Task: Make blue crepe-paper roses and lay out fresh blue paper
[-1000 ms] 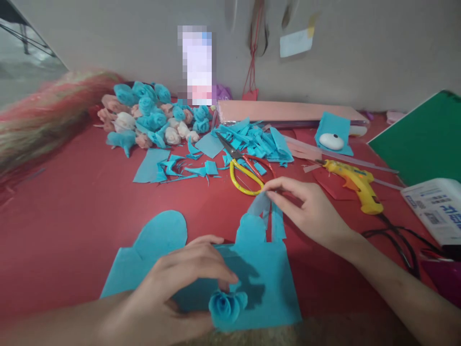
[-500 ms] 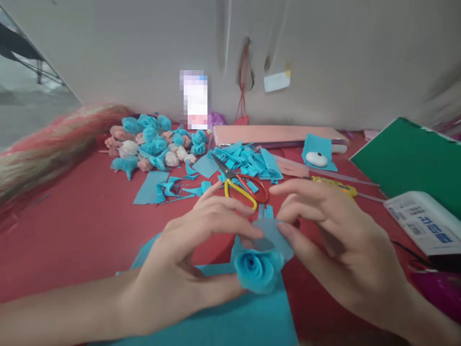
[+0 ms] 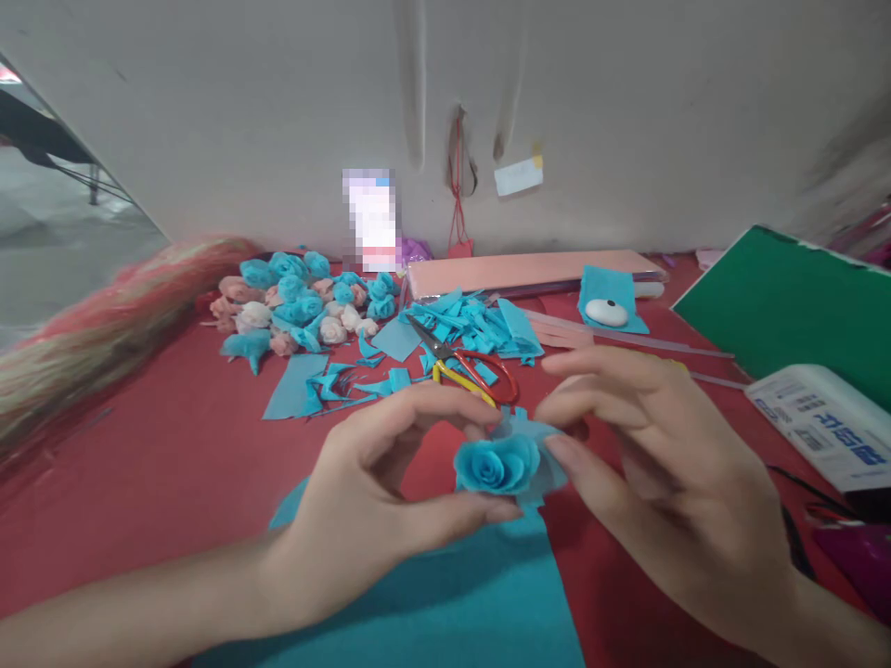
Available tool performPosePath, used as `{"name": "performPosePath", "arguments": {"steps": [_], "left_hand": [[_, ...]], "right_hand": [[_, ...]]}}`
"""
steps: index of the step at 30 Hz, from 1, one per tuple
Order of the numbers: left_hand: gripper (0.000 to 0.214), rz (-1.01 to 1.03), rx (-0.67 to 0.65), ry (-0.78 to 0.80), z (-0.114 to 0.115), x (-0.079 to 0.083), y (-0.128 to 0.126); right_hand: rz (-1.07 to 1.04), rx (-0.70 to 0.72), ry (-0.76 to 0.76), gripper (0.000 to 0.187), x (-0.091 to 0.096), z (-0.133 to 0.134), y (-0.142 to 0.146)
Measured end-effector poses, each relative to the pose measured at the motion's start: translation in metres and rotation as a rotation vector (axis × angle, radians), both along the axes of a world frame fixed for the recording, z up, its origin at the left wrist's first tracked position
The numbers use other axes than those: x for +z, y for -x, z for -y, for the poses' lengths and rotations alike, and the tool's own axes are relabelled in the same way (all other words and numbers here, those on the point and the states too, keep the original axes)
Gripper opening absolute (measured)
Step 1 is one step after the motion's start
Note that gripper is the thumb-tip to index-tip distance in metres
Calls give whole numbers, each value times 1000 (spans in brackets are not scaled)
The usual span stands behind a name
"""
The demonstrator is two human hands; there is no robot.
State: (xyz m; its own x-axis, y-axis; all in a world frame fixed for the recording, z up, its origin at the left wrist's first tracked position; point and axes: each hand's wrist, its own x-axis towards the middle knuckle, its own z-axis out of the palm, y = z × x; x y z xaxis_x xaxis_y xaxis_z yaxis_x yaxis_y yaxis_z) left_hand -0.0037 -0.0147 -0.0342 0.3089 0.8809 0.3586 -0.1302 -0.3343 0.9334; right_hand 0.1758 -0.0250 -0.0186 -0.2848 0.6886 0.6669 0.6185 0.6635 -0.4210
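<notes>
Between my hands is a blue paper rose (image 3: 491,467), its spiral centre facing me. My left hand (image 3: 376,473) curls around it from the left, thumb below and fingers behind. On the right, my right hand (image 3: 668,473) pinches a loose blue paper piece (image 3: 549,473) at the rose's side between thumb and fingers. Beneath the hands lies a large blue paper sheet (image 3: 445,603). Just beyond the fingers, scissors (image 3: 466,366) with one red and one yellow handle lie partly open, their yellow loop partly covered by my left hand.
Blue paper scraps (image 3: 459,320) surround the scissor blades. Blue, pink and white paper flowers (image 3: 299,301) are heaped at the back left. A pink paper pack (image 3: 529,269), white oval object (image 3: 607,313), green board (image 3: 794,315) and white box (image 3: 821,422) stand farther back and right.
My left thumb has slid right beneath the rose, and its fingers have curled in closer behind. The rose is tilted differently. The camera view has also shifted slightly.
</notes>
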Motion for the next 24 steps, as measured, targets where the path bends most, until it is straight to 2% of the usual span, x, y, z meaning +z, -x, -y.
{"name": "performPosePath", "arguments": {"steps": [4, 8, 10, 12, 14, 16, 18, 22, 24], "left_hand": [[33, 68, 52, 106, -6, 1, -3], [22, 140, 48, 280, -13, -2, -6], [21, 155, 49, 358, -15, -2, -7], [22, 174, 60, 398, -16, 0, -7], [22, 203, 65, 396, -16, 4, -8], [20, 227, 47, 382, -16, 7, -9], [20, 249, 22, 365, -15, 8, -10], [21, 250, 21, 307, -13, 6, -13], [21, 231, 26, 256, -13, 4, -14]], "right_hand": [[-135, -114, -96, 17, 8, 1, 5], [-152, -88, -244, 22, 8, 2, 6], [-197, -92, -240, 21, 3, 0, 6], [-248, -141, -102, 19, -3, -3, 8], [-307, -154, 147, 24, -8, -6, 11], [-358, -74, 410, 26, -12, -7, 14], [-380, 17, 573, 18, -14, -6, 17], [-372, 7, 589, 3, -14, -1, 21], [-368, -13, 574, 5, -13, 0, 22]]}}
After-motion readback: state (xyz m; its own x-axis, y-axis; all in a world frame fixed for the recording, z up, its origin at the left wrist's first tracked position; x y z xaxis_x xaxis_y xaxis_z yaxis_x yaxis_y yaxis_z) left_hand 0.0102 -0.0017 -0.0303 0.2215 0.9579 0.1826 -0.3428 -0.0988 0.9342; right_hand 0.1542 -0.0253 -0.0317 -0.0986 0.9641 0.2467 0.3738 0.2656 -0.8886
